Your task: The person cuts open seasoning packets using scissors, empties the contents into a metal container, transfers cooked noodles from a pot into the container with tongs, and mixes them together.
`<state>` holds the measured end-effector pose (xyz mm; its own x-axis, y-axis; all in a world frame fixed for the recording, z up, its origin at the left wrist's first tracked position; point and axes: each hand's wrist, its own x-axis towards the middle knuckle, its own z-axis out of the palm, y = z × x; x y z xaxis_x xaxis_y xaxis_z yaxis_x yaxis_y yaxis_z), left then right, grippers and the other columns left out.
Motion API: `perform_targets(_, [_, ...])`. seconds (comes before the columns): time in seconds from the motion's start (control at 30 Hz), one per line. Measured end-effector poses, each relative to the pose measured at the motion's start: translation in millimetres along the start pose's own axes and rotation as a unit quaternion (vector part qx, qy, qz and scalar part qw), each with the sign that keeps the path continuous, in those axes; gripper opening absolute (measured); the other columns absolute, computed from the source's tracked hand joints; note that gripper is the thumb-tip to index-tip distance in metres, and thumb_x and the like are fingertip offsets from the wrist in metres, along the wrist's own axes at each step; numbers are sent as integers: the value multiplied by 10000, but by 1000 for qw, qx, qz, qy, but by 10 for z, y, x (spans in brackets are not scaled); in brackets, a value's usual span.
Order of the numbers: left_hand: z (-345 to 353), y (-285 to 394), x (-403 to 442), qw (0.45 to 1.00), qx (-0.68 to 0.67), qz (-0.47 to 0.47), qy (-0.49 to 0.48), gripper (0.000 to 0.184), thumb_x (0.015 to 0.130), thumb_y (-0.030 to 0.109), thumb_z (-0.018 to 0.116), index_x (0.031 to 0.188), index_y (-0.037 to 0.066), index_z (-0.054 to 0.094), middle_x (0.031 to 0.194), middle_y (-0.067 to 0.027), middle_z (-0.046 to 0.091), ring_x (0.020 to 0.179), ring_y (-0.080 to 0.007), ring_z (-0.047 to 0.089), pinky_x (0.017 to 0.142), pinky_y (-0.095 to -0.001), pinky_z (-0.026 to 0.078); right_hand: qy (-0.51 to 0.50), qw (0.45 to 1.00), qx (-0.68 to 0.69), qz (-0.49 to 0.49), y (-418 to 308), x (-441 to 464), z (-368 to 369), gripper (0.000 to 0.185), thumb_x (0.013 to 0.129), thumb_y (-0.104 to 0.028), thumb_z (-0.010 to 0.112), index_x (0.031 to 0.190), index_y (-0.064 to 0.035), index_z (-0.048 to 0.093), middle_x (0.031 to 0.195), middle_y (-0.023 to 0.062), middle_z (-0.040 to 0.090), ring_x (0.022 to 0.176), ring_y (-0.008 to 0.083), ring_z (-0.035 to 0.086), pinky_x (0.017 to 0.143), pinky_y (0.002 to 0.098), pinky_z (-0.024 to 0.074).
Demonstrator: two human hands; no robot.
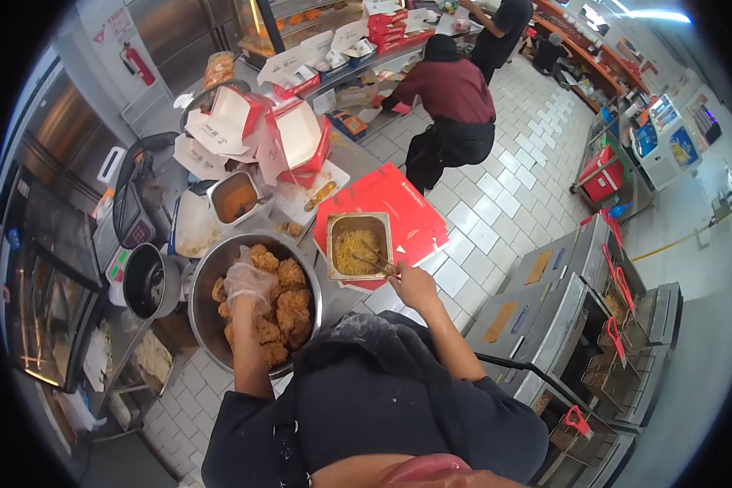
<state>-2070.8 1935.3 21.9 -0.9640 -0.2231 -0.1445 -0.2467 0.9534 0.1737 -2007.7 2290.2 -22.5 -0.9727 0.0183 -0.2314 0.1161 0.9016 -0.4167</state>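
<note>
My left hand [247, 286], in a loose clear plastic glove, reaches into a large steel bowl [198, 319] of fried chicken pieces [291, 309]. It touches the chicken at the bowl's left side; the baggy glove hides how the fingers lie. My right hand [415, 286] is bare and closed round the end of metal tongs [380, 259]. The tongs' far end rests in yellow shredded food [353, 247] inside a square metal pan [333, 259]. That pan sits on a stack of flat red cardboard [419, 224], right of the bowl.
Left of the bowl are a dark pot [149, 283] and a pan of orange sauce [234, 198]. Open red-and-white boxes [297, 138] crowd the counter behind. A co-worker in a maroon top [455, 85] bends at the counter. Fryers with red-handled baskets [612, 337] stand at right.
</note>
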Motion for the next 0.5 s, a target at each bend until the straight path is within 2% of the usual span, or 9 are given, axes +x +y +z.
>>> perform_targets(0.07, [-3, 53, -45, 998, -32, 27, 41, 757, 750, 346, 727, 1398, 61, 460, 1032, -207, 673, 1010, -363, 638, 863, -439, 509, -2, 1000, 7, 3, -18, 1, -18, 330, 889, -327, 608, 1021, -26, 576, 830, 182, 685, 801, 380, 667, 696, 492, 523])
perform_targets(0.1, [110, -9, 13, 999, 1, 13, 38, 761, 738, 413, 743, 1365, 61, 494, 1056, -190, 671, 1034, -354, 630, 888, -434, 504, -4, 1000, 6, 1, -34, -1, -32, 332, 890, -321, 607, 1023, -18, 573, 836, 184, 687, 805, 383, 666, 702, 494, 522])
perform_targets(0.13, [164, -63, 56, 999, 2, 8, 36, 761, 738, 413, 743, 1365, 61, 494, 1056, -190, 671, 1034, -354, 630, 888, -434, 504, -8, 1000, 5, -1, -34, 13, -23, 332, 890, -321, 607, 1023, -18, 573, 836, 184, 687, 805, 383, 666, 702, 494, 522])
perform_targets(0.2, [266, -173, 108, 997, -31, 18, 64, 690, 722, 386, 766, 1295, 68, 548, 1107, -200, 655, 1057, -347, 617, 904, -437, 500, -3, 1000, -1, -2, -24, 21, 3, 333, 890, -314, 607, 1023, -11, 570, 846, 183, 690, 813, 384, 667, 712, 494, 521])
perform_targets(0.23, [235, -176, 105, 997, -33, 13, 66, 573, 736, 322, 750, 1219, 59, 591, 1100, -187, 662, 1055, -342, 622, 914, -427, 500, -7, 1000, 0, -1, -46, 14, -21, 335, 889, -307, 608, 1030, -7, 565, 848, 183, 691, 820, 384, 667, 720, 494, 521])
perform_targets(0.37, [-28, -162, 74, 999, -40, -34, -1, 583, 749, 247, 722, 1284, 79, 563, 1151, -157, 655, 1088, -309, 616, 954, -397, 480, 21, 1000, 13, -9, 26, 27, 62, 332, 884, -338, 635, 1021, -39, 586, 812, 187, 687, 788, 389, 663, 690, 489, 516])
perform_targets(0.47, [10, -387, 56, 995, -68, -60, 29, 575, 751, 221, 698, 1292, 86, 558, 1223, -150, 635, 1141, -277, 600, 981, -372, 470, 16, 1000, 10, -10, 38, 31, 82, 370, 871, -345, 654, 1074, -46, 571, 887, 194, 690, 820, 385, 665, 713, 486, 524])
perform_targets(0.5, [29, -455, 52, 993, -83, -62, 58, 595, 750, 211, 704, 1316, 106, 552, 1225, -150, 638, 1144, -275, 606, 980, -366, 471, 22, 1000, 18, -8, 34, 35, 89, 434, 856, -358, 672, 1139, -57, 538, 1017, 210, 658, 867, 390, 659, 739, 483, 527])
